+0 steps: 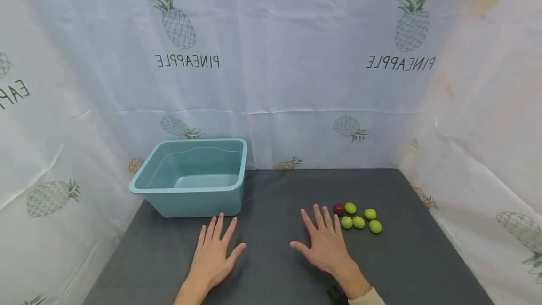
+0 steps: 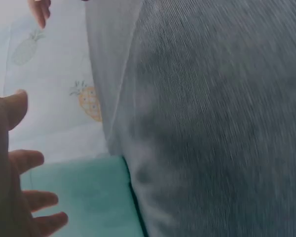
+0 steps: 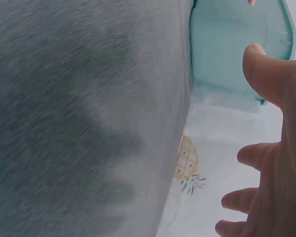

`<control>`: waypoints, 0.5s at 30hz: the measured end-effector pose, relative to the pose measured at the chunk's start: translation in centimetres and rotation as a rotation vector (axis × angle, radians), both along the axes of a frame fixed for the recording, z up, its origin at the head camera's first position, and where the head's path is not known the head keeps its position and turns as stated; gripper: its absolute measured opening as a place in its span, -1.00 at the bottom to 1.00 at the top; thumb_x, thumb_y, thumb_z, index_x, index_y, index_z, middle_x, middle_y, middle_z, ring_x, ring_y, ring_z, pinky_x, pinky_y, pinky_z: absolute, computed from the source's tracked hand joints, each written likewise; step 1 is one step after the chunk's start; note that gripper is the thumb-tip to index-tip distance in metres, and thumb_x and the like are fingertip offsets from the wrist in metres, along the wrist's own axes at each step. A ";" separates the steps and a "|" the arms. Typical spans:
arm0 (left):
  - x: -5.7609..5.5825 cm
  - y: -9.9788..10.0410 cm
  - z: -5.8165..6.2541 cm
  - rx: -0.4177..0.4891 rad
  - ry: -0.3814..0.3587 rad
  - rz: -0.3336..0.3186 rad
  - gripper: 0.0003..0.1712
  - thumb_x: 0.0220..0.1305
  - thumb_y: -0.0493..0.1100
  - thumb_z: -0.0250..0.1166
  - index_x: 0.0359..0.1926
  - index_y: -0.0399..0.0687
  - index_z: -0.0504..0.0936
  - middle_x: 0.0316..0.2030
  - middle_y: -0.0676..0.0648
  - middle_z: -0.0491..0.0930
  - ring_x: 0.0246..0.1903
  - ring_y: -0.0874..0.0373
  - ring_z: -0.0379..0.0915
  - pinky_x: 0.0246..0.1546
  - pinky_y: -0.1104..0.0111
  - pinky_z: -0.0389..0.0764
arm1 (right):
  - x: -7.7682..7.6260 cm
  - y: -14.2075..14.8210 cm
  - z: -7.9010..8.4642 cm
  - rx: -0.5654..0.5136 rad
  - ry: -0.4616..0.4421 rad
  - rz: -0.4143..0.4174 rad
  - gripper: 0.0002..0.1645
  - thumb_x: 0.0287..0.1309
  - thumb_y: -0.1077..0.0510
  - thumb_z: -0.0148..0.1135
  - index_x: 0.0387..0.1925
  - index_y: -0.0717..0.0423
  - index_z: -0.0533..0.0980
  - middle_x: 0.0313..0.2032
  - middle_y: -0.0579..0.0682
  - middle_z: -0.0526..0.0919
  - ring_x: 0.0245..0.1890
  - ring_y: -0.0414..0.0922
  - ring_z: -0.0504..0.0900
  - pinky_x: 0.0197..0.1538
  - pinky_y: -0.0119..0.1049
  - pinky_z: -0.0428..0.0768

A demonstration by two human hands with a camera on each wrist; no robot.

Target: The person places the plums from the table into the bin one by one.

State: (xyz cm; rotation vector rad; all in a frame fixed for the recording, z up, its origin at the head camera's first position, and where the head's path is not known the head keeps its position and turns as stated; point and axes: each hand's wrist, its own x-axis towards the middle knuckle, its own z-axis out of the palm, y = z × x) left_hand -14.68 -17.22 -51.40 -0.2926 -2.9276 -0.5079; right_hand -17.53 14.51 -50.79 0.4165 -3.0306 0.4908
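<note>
My left hand [image 1: 213,255] is spread palm down over the dark table, its fingertips just in front of the blue-green plastic tub [image 1: 199,204]. Fingers and thumb are straight and hold nothing. To the right, my right hand [image 1: 325,244] is spread the same way, empty. Just beyond its fingertips lie a dark red round fruit [image 1: 338,209] and several small green fruits, among them a green fruit [image 1: 358,222] near the middle of the group. In the left wrist view the tub [image 2: 84,197] shows behind the left fingers; the right wrist view has the tub [image 3: 232,44] beyond the right thumb.
A dark grey cloth [image 1: 271,267] covers the table. White curtains [image 1: 296,60] printed with pineapples rise behind it and along both sides. At the back left, the tub stands against the rear curtain.
</note>
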 end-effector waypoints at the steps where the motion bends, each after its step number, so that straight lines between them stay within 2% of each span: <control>1: 0.0 -0.2 0.1 -0.001 0.021 0.002 -0.18 0.43 0.31 0.15 0.55 0.06 0.27 0.53 -0.31 0.08 0.52 -0.29 -0.06 0.44 -0.19 -0.10 | -0.1 -0.2 0.1 -0.010 0.000 0.006 0.07 0.23 -0.50 0.13 0.59 -0.08 0.14 0.58 0.23 -0.03 0.56 0.28 -0.14 0.45 0.32 -0.22; 9: -0.3 -2.0 0.4 0.019 0.253 -0.006 -0.34 0.44 0.15 0.22 0.39 -0.12 0.49 0.36 -0.33 0.39 0.34 -0.28 0.31 0.28 -0.17 0.31 | -1.4 -1.7 0.9 -0.078 -0.006 0.046 0.06 0.27 -0.51 0.08 0.59 -0.04 0.14 0.56 0.27 0.01 0.56 0.27 -0.10 0.47 0.28 -0.16; 15: -0.1 -4.1 0.9 0.113 0.448 -0.002 -0.51 0.35 -0.05 0.33 0.21 -0.20 0.62 0.18 -0.30 0.57 0.18 -0.25 0.47 0.11 -0.17 0.44 | -2.1 -3.9 1.4 -0.163 -0.010 0.099 0.02 0.30 -0.49 0.07 0.56 0.00 0.18 0.53 0.29 0.09 0.55 0.27 -0.02 0.47 0.26 -0.06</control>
